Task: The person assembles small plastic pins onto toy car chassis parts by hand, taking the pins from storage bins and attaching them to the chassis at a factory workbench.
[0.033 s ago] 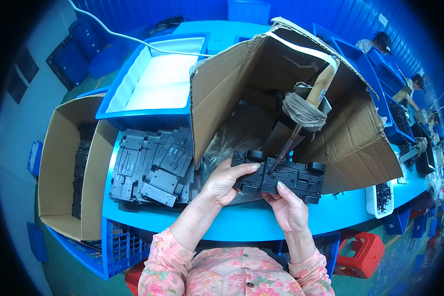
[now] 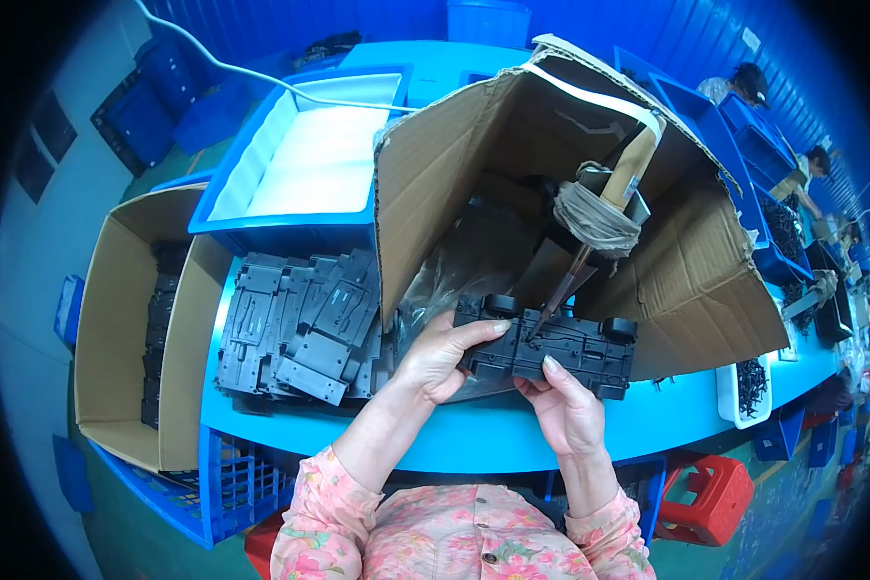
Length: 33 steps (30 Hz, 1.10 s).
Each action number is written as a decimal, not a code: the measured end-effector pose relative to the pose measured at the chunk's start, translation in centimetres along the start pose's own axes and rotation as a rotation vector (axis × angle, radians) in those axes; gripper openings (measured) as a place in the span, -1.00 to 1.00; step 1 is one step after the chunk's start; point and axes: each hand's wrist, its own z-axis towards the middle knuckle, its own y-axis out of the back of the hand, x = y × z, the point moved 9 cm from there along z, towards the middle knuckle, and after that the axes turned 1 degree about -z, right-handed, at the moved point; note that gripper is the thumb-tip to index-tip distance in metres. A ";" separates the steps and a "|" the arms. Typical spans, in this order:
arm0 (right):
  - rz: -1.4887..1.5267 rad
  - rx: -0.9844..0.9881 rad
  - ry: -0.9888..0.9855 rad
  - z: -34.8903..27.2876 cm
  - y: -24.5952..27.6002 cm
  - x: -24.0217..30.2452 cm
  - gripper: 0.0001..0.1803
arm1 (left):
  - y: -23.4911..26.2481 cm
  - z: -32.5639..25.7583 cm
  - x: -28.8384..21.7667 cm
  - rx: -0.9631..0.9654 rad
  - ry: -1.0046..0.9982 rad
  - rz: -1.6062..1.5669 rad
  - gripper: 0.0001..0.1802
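Head view: our left hand [image 2: 433, 362] clamps the left end of the black chassis [image 2: 585, 355], our right hand [image 2: 568, 406] its near edge, holding it above the bench [image 2: 435, 437], presumably to steady it beneath the slender rod [image 2: 562, 290]. The cardboard box [image 2: 681, 314] opens toward us, likely for access; black plates [image 2: 309, 324] lie stacked to the left.

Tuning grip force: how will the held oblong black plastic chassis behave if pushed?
The oblong black plastic chassis looks stiff: no sag between left hand and right hand. Its round black wheels suggest it might roll, wheels down.
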 end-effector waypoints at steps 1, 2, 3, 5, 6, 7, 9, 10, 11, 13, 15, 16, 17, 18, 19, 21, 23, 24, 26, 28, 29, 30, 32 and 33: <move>0.001 -0.005 0.002 0.0 0.0 0.1 -0.75 | -0.1 0.0 0.0 0.001 0.000 0.000 -0.66; 0.001 -0.005 0.002 0.0 0.0 0.1 -0.75 | 0.0 0.0 0.0 -0.009 0.001 0.003 -0.66; 0.005 -0.006 -0.002 0.0 0.1 0.1 -0.75 | 0.0 0.0 0.0 -0.019 0.003 0.005 -0.66; 0.010 -0.006 -0.007 0.0 0.1 0.1 -0.76 | 0.0 0.0 0.0 -0.022 0.007 0.008 -0.66; 0.013 -0.006 -0.014 0.0 0.2 0.0 -0.76 | 0.1 0.0 0.1 -0.025 0.012 0.010 -0.66; 0.017 -0.005 -0.020 0.0 0.2 -0.1 -0.76 | 0.2 0.1 0.1 -0.025 0.011 0.011 -0.66; 0.016 -0.004 -0.020 0.0 0.2 -0.1 -0.76 | 0.1 0.2 0.1 -0.008 0.010 -0.002 -0.66; 0.014 -0.003 -0.020 0.0 0.2 -0.1 -0.76 | 0.1 0.1 0.1 -0.008 0.010 -0.002 -0.66; 0.014 -0.003 -0.021 0.1 0.2 -0.1 -0.76 | 0.1 0.1 0.0 -0.019 0.010 0.002 -0.66; 0.022 -0.002 -0.032 0.1 0.3 -0.2 -0.75 | 0.1 0.0 0.0 -0.030 0.011 0.005 -0.67; 0.020 -0.005 -0.025 0.0 0.1 0.0 -0.75 | 0.1 0.1 0.0 -0.038 0.012 0.008 -0.67; 0.018 -0.006 -0.019 0.0 0.0 0.0 -0.75 | 0.1 0.1 0.0 -0.039 0.012 0.008 -0.67; 0.019 -0.006 -0.019 0.0 0.0 0.0 -0.75 | 0.0 0.1 0.0 -0.024 0.011 0.002 -0.67; 0.019 -0.002 -0.023 0.1 0.0 0.0 -0.75 | -0.1 0.2 0.0 -0.010 0.010 -0.003 -0.67; 0.020 0.001 -0.026 0.1 0.1 0.0 -0.75 | -0.1 0.2 0.0 -0.010 0.010 -0.003 -0.67; 0.021 0.000 -0.026 0.1 0.1 -0.1 -0.75 | 0.0 0.1 0.0 -0.020 0.007 -0.002 -0.67; 0.022 -0.002 -0.026 0.1 0.3 -0.1 -0.75 | 0.2 0.1 0.0 -0.049 0.016 0.004 -0.67; 0.027 0.014 -0.039 0.2 0.3 -0.1 -0.75 | 0.5 0.1 0.1 -0.078 0.024 0.010 -0.67; 0.032 0.030 -0.052 0.1 0.2 -0.2 -0.75 | 0.1 0.0 0.0 -0.059 0.022 0.011 -0.67; -0.018 0.005 -0.002 0.1 0.2 0.2 -0.74 | -0.1 0.0 -0.1 -0.038 0.018 0.013 -0.67; -0.018 0.006 -0.001 0.1 0.3 0.2 -0.74 | -0.1 0.2 0.0 -0.027 0.015 0.019 -0.67; -0.006 0.010 -0.031 0.2 0.4 -0.1 -0.74 | -0.1 0.3 0.1 -0.014 0.013 0.026 -0.68; 0.004 0.017 -0.061 0.5 0.6 -0.3 -0.73 | 0.0 0.7 0.6 -0.005 0.022 0.039 -0.67; 0.013 0.018 -0.078 0.5 0.6 -0.4 -0.73 | 0.0 0.9 0.8 0.003 0.035 0.052 -0.67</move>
